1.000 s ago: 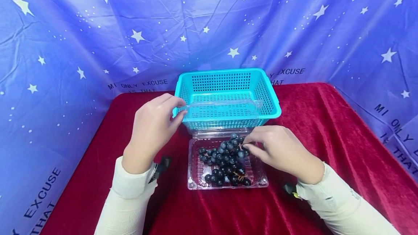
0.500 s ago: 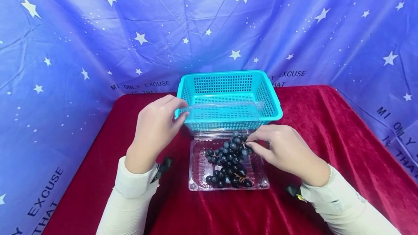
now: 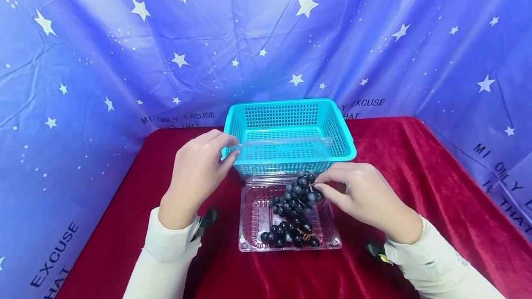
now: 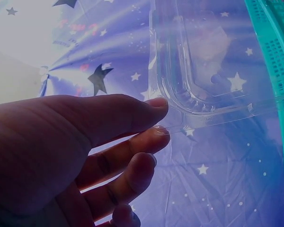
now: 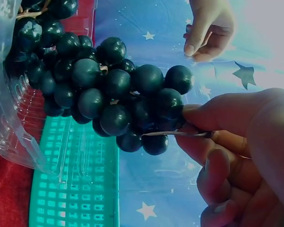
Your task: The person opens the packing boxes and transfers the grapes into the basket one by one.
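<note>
Two pinches over red cloth (image 3: 415, 160)

Nearest me, a pale left sleeve (image 3: 166, 250) and right sleeve (image 3: 436, 257) reach in over the cloth, plush and lightly creased. The clear box (image 3: 254, 218) sits flat on it. Dark grapes (image 3: 287, 234) lie in the near part and rise toward its far right corner; one bunch or two, I cannot tell. There the right hand (image 3: 367, 195) pinches the stem (image 5: 156, 134) between thumb and forefinger. Left hand (image 3: 193, 176): thumb and finger pinch a corner of the lid (image 4: 194, 109), other fingers bent. The lid stands raised at the box's far side and overlaps the basket (image 3: 282, 116) in my head view; whether they touch, I cannot tell. Basket is turquoise, just behind the box, near the cloth's back edge.

Edges: cloth runs out well to both sides of the box, left edge slanting inward as it recedes, right back corner rounded. I read a broad stretch of it right of the basket. Farthest, a blue-violet curtain (image 3: 266, 26), starred and lettered, wraps the left, back and right.
</note>
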The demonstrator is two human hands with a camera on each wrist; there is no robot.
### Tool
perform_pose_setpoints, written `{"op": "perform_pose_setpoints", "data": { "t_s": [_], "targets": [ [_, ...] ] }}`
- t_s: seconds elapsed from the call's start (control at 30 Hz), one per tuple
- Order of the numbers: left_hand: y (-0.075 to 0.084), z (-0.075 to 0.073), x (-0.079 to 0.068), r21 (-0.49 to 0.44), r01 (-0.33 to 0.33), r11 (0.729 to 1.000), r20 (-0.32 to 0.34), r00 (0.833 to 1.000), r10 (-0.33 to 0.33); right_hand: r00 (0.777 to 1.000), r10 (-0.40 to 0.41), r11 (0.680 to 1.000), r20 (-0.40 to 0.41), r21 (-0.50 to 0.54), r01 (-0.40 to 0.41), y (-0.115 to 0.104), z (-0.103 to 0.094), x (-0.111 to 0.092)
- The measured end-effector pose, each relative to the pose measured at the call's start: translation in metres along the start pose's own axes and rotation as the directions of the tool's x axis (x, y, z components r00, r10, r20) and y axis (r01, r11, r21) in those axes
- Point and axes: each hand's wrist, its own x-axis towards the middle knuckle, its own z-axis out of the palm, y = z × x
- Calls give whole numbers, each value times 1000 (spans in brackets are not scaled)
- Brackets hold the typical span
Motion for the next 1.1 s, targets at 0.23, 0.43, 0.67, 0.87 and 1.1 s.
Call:
{"op": "perform_pose_setpoints", "data": {
  "t_s": [0.23,0.43,0.67,0.87,1.1],
  "targets": [
    [0,3,-2,1,-6,1000,-3,1000,6,999,1,1000,-49,17,0,0,-5,-2],
    [1,2,-2,4,-5,1000,-6,1000,5,997,-3,999,-77,41,6,0,-10,-2],
    [2,1,-1,1,-7,1000,-8,1000,7,994,0,998,-105,65,7,-1,-17,-1],
    [2,0,-1,8,-7,1000,-10,1000,7,991,12,997,-133,76,-2,-1,-21,0],
    [2,0,0,11,-8,1000,-8,1000,8,987,29,998,-161,64,-18,0,-25,0]
  ]
}}
